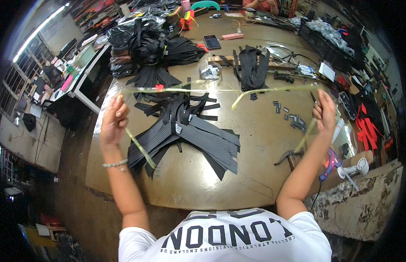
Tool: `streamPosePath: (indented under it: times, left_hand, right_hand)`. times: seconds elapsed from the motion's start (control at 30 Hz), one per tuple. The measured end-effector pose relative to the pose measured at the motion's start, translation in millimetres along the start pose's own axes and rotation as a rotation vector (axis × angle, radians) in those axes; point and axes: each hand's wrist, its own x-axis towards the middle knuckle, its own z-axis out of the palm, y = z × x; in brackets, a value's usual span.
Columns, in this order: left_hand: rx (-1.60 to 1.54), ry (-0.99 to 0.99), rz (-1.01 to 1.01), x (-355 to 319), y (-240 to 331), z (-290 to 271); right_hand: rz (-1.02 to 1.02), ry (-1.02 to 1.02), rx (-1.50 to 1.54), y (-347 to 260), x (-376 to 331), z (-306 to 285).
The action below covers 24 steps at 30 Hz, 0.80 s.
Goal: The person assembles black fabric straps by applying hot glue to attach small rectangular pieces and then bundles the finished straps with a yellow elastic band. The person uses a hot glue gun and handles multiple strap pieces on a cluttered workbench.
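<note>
A pale yellow-green plastic strip (207,90) is pulled nearly straight between my two raised hands above the table. My left hand (114,120) is closed on one end, with a loose tail hanging below it. The other end is gripped by my right hand (325,112), where another tail drops toward the table. Near the middle of the strip, a short branch dangles like a knot's end. Beneath lies a fanned bundle of flat black straps (198,133), nearest to my left hand.
More black straps (251,67) lie farther back, beside a pile of plastic-wrapped bundles (124,48). Small dark buckle-like pieces (294,120) are scattered right of centre. A purple glue gun (329,163) and a white spool (359,168) sit by the right edge. A phone (212,42) lies farther back.
</note>
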Motion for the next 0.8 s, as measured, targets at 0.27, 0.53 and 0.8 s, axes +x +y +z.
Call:
streamPosePath:
  times: [0.27,0.53,0.8]
  left_hand:
    - [0.815,-0.085,0.019,-29.2,22.8,-49.9]
    - [1.134,-0.516,0.368,-34.1,27.1,92.6]
    - [1.642,-0.611,0.594,6.2,16.9,125.2]
  right_hand:
    - [-0.125,0.445,-1.225,7.3,9.1,-98.3]
    - [-0.686,-0.306,-0.950,-25.9,-68.5,132.5]
    - [0.206,-0.805,-0.207,-50.5,-76.2,154.5]
